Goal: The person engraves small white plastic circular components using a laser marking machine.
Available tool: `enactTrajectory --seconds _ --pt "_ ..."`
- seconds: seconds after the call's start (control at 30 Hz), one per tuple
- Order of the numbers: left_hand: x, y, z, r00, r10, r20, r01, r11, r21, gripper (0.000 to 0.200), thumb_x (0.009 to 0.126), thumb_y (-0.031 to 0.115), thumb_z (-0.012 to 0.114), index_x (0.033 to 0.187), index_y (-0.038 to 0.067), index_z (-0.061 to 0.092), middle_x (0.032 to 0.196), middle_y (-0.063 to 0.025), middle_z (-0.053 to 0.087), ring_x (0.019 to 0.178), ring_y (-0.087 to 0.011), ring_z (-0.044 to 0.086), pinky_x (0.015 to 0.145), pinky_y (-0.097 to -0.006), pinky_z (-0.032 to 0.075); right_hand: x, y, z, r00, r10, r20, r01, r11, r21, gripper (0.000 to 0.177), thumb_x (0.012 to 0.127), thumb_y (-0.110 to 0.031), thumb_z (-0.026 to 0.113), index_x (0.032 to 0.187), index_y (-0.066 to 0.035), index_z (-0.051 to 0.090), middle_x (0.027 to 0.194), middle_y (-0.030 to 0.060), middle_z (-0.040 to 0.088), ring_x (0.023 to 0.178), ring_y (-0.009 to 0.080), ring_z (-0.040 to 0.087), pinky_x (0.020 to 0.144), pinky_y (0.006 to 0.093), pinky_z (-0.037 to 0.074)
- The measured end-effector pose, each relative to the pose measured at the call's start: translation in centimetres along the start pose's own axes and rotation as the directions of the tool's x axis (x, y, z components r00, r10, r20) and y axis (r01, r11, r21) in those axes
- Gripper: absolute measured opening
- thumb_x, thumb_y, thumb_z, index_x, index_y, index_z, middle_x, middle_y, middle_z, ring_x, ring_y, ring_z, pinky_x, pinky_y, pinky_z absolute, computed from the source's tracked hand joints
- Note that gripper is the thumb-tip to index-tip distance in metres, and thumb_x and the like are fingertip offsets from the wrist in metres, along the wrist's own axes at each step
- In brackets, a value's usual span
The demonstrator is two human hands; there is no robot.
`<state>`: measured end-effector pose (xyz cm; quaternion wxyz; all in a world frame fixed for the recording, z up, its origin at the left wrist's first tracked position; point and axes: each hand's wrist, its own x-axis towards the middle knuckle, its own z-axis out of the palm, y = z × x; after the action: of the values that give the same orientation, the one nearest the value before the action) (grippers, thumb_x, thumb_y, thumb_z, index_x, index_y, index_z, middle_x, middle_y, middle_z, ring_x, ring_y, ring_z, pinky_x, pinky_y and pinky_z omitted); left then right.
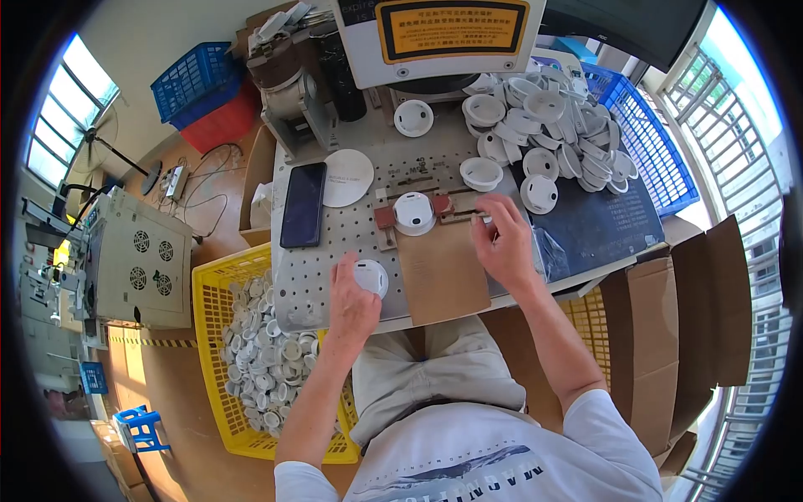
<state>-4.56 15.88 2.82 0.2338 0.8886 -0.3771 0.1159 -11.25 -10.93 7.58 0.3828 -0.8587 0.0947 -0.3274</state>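
Note:
My left hand (355,297) is at the front of the perforated metal plate (314,289), its fingers on the left side of a round white plastic part (370,278). Between two reddish-brown blocks of a fixture sits another white part (414,213), face up with a small dark slot. My right hand (504,238) is just right of this fixture, fingers curled together near its metal bar (464,214); whatever they hold, if anything, is too small to make out. A brown cardboard sheet (443,276) lies in front of the fixture, between my hands.
A pile of white parts (544,125) covers the back right, beside a blue basket (648,138). A phone (303,205) and a white disc (348,177) lie at the left. A yellow basket (209,335) of white parts stands lower left; cardboard boxes (652,343) stand right.

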Motion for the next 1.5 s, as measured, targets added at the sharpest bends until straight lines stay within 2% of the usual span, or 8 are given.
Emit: enactTrajectory --seconds 0.33,0.4,0.53,0.63,0.77,0.97,1.23,1.5 --pt "-4.2 -2.2 -3.5 0.948 -0.213 -0.235 0.161 0.961 -0.224 0.053 0.061 0.002 0.054 0.113 -0.009 0.053 0.111 -0.0242 0.056 0.101 -0.0435 0.054 0.095 -0.0459 0.045 3.2 0.7 -3.2 0.985 -0.133 0.110 0.153 0.968 -0.200 0.013 0.093 -0.014 0.060 0.098 -0.002 0.060 0.095 0.0128 0.065 0.069 0.0327 0.065 0.061 0.0393 0.052" --pt "-7.3 -5.3 -7.3 0.891 -0.300 -0.341 0.259 0.952 -0.160 0.052 0.063 0.005 0.045 0.113 -0.009 0.053 0.107 -0.0243 0.058 0.099 -0.0433 0.056 0.095 -0.0449 0.045 1.2 -0.3 -5.1 0.751 0.440 0.493 -0.655 0.592 0.470 0.020 0.097 -0.019 0.059 0.098 0.001 0.058 0.088 0.0088 0.063 0.055 0.0188 0.058 0.052 0.0316 0.047" --pt "-16.5 -17.7 -10.4 0.763 -0.506 -0.402 0.592 0.796 0.122 0.045 0.067 -0.006 0.041 0.110 -0.012 0.054 0.111 -0.0260 0.056 0.102 -0.0437 0.055 0.096 -0.0466 0.044 -1.4 1.3 -4.6 0.535 0.504 0.678 -0.837 0.209 0.505 0.027 0.099 -0.022 0.058 0.103 0.004 0.056 0.090 0.0068 0.061 0.049 0.0086 0.048 0.047 0.0249 0.041" --pt "-15.7 -18.4 -12.4 0.708 -0.542 -0.453 0.670 0.718 0.190 0.044 0.068 -0.009 0.042 0.110 -0.013 0.054 0.115 -0.0267 0.055 0.108 -0.0440 0.054 0.099 -0.0471 0.041 -1.5 0.9 -4.8 0.935 0.267 0.232 -0.268 0.963 -0.025 0.039 0.091 -0.021 0.066 0.121 0.000 0.053 0.115 0.0147 0.062 0.064 0.0249 0.061 0.063 0.0355 0.051" --pt "-7.3 -13.3 -10.7 0.782 -0.495 -0.378 0.483 0.865 -0.135 0.043 0.067 -0.011 0.044 0.108 -0.015 0.055 0.125 -0.0248 0.053 0.123 -0.0418 0.048 0.108 -0.0458 0.034 -1.0 -1.4 -5.2 0.943 0.103 0.316 -0.048 0.983 -0.177 0.045 0.086 -0.020 0.069 0.125 -0.005 0.053 0.128 0.0155 0.056 0.083 0.0342 0.066 0.076 0.0417 0.053" --pt "10.2 1.6 -0.2 0.994 0.106 -0.009 -0.106 0.994 -0.017 0.010 0.068 -0.001 0.062 0.067 -0.011 0.066 0.137 -0.0297 0.041 0.122 -0.0438 0.044 0.107 -0.0445 0.036 -2.0 -1.3 -4.1 0.872 -0.003 0.489 0.112 0.975 -0.194 0.048 0.080 -0.022 0.074 0.123 -0.010 0.056 0.131 0.0145 0.054 0.089 0.0366 0.066 0.077 0.0445 0.053" --pt "7.5 7.3 3.3 0.868 0.362 0.340 -0.441 0.876 0.196 0.012 0.069 0.016 0.066 0.070 0.009 0.076 0.076 -0.0159 0.063 0.107 -0.0336 0.049 0.093 -0.0465 0.039 -3.6 -2.4 -6.5 0.857 0.152 0.493 -0.054 0.977 -0.206 0.046 0.079 -0.017 0.074 0.120 -0.007 0.057 0.128 0.0187 0.054 0.085 0.0402 0.066 0.077 0.0460 0.054" --pt "-0.9 -4.4 -2.5 0.972 -0.207 -0.113 0.217 0.973 0.078 0.020 0.061 -0.007 0.064 0.080 -0.009 0.064 0.117 -0.0188 0.053 0.103 -0.0401 0.051 0.093 -0.0435 0.042 -1.3 -3.1 2.4 0.865 -0.073 0.496 0.128 0.989 -0.078 0.040 0.083 -0.016 0.070 0.117 -0.002 0.055 0.128 0.0218 0.052 0.082 0.0422 0.066 0.072 0.0481 0.055"
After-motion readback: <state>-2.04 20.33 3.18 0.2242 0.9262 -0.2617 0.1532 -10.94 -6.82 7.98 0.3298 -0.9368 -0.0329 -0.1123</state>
